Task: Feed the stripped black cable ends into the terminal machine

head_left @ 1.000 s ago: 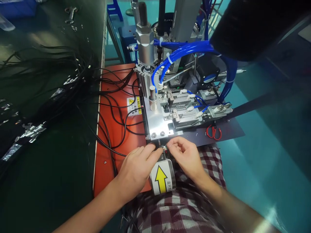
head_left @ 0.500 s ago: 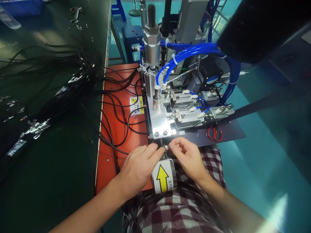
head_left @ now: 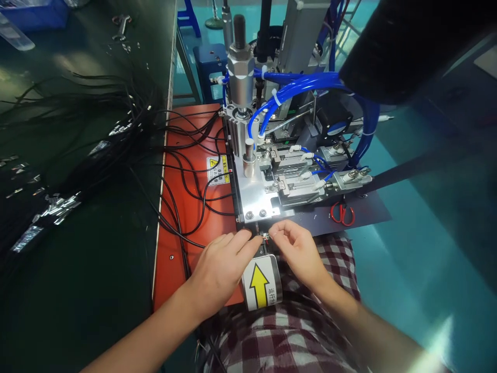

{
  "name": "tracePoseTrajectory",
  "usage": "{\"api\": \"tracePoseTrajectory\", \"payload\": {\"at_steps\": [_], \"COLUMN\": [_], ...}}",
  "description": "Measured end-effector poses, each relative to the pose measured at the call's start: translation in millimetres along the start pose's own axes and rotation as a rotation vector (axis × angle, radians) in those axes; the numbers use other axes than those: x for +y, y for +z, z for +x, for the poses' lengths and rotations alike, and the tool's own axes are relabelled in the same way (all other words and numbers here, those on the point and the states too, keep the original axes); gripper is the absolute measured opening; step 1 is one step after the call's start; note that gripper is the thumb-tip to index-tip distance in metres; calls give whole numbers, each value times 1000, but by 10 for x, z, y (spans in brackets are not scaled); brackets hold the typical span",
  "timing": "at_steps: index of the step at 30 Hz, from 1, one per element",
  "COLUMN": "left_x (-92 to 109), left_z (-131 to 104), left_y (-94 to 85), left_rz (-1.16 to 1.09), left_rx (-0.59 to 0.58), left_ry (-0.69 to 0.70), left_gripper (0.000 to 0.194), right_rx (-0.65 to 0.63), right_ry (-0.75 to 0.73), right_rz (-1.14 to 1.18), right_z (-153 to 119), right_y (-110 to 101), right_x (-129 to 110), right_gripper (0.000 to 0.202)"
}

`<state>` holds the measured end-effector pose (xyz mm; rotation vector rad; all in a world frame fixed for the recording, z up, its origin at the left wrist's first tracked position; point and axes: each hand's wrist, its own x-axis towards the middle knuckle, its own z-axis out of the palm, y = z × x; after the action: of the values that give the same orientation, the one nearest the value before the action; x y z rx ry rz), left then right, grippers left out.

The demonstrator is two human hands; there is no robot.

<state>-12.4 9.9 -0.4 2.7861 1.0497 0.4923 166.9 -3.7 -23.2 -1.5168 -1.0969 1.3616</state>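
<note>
My left hand (head_left: 221,272) is closed, thumb and forefinger pinched at the front end of the machine's track. A black cable (head_left: 192,241) runs across the red plate and disappears beneath this hand. At its fingertips sits a small metallic cable end (head_left: 266,237) with a speck of red, too small to make out fully. My right hand (head_left: 298,253) pinches from the other side, its fingertips touching or almost touching that end; what they hold is hidden. Just below both hands, a white label with a yellow arrow (head_left: 260,285) covers the track's front.
Beyond my hands stands a metal press machine (head_left: 252,191) with blue air hoses (head_left: 306,80). Red-handled scissors (head_left: 342,214) lie on its dark base. Black cables cross the red plate (head_left: 186,191). A cable bundle with shiny ends (head_left: 58,207) and a wrench (head_left: 121,27) rest on the left table.
The view has shifted slightly, and the machine appears a little further left. Both hands keep the same pinch at the same spot.
</note>
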Motion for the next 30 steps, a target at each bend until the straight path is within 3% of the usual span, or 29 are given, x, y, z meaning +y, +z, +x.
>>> {"api": "tracePoseTrajectory", "payload": {"at_steps": [7,15,21,23,26,28,30], "left_x": [0,-7,6,16,36,53,71], "left_z": [5,8,-26,-40,-51,-48,-41], "left_y": [-8,-38,-44,-40,-38,-45,-57], "left_rz": [-8,-40,-27,4,64,108,151], "left_rx": [16,61,53,53,58,69,78], "left_ry": [15,9,-18,-18,-15,-19,-25], "left_gripper": [29,27,28,29,30,30,30], "right_rx": [-73,-80,-80,-16,98,120,98], "right_ry": [229,203,262,204,-51,-245,-341], "right_rz": [254,323,334,264,-24,-226,-324], "right_z": [79,-24,-159,-169,-180,-180,-163], "right_y": [12,-73,62,89,58,12,-28], "right_x": [-63,116,115,95,65,45,29], "right_gripper": [26,32,33,27,17,13,13]}}
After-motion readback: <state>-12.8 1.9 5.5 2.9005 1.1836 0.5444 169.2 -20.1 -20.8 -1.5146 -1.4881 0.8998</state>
